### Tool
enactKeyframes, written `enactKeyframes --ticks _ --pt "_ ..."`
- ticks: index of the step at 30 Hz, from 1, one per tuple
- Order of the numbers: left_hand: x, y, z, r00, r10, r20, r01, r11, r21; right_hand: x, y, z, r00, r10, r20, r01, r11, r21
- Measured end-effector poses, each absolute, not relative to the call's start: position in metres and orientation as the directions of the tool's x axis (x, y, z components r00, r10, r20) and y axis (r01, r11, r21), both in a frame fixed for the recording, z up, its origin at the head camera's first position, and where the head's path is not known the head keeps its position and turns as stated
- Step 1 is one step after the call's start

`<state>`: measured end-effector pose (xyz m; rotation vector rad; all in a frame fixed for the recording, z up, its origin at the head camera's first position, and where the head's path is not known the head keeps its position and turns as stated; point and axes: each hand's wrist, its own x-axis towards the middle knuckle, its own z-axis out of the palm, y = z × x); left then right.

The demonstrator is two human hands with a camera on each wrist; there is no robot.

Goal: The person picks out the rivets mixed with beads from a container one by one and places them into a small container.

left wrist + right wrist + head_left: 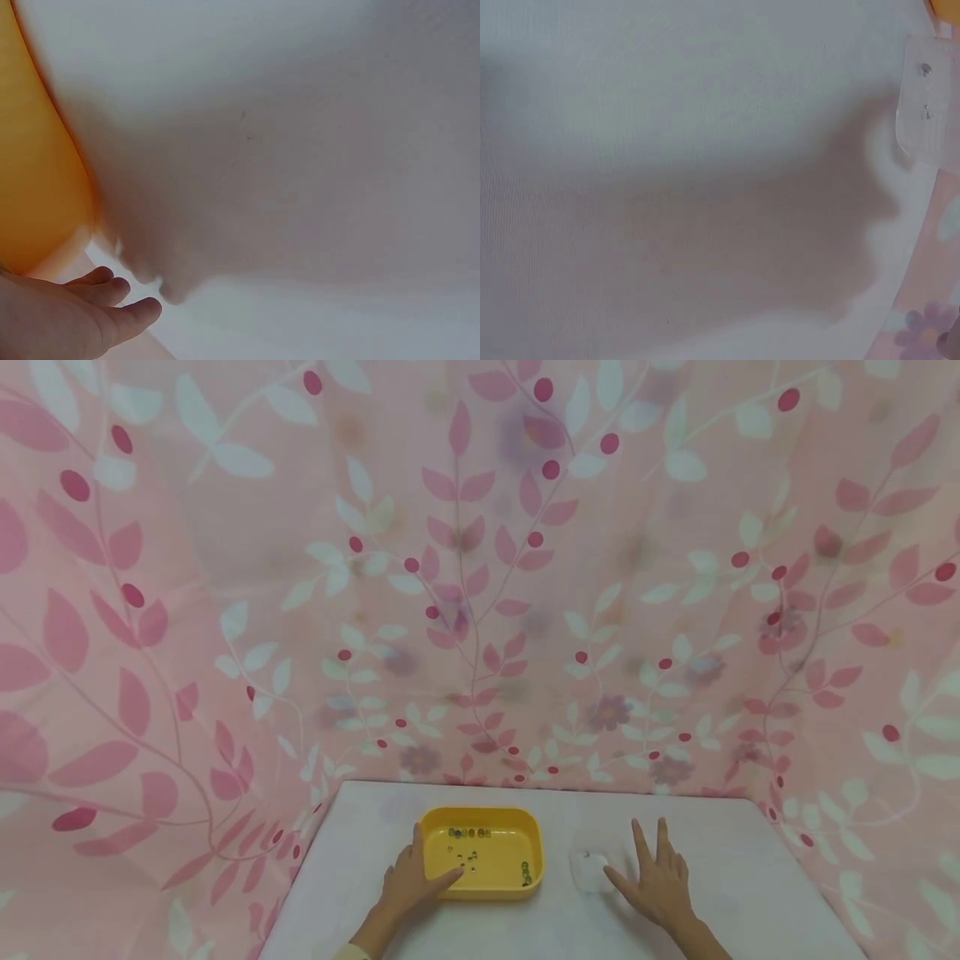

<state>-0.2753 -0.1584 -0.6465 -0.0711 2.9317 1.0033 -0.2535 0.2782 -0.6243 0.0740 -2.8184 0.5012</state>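
Note:
A yellow tray (495,893) holds a row of small coloured beads (471,833) along its far side, loose clear ones in the middle, and a green group (526,872) at the right. My left hand (408,881) is at the tray's left side, its thumb reaching over the near left part. In the left wrist view its fingers (135,319) extend beside the yellow wall (45,172). To the right, my right hand (660,885) has its fingers spread, the thumb tip at a small clear container (592,883). Two tiny shiny pieces show in that container (930,142) in the right wrist view.
Both the tray and the container stand on a white-covered table (720,843). Pink leaf-patterned cloth (480,610) hangs behind the table and along both sides. Hand shadows fall across the white cover.

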Motion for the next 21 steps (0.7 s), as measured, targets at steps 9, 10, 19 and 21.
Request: enactKeyframes --ticks 9,10,19,21 --pt "-0.2736 -0.161 -0.6409 -0.999 -0.022 -0.044 -0.044 0.812 0.583 -0.254 0.2755 -0.6257 -0.953 -0.014 0.303 -0.113 0.943 -0.312" --pt "-0.2735 -0.1613 -0.6414 -0.999 -0.024 -0.043 -0.044 0.815 0.578 -0.2541 0.2747 -0.6259 -0.953 -0.018 0.304 -0.118 0.943 -0.312" --pt "-0.2741 -0.1609 -0.6419 -0.999 -0.028 -0.045 -0.048 0.83 0.555 -0.2581 0.2715 -0.6214 -0.939 -0.047 0.341 -0.15 0.948 -0.283" --pt "-0.2744 -0.1603 -0.6409 -0.998 -0.028 -0.056 -0.054 0.827 0.56 -0.259 0.2712 -0.6192 -0.938 -0.047 0.344 -0.149 0.949 -0.279"
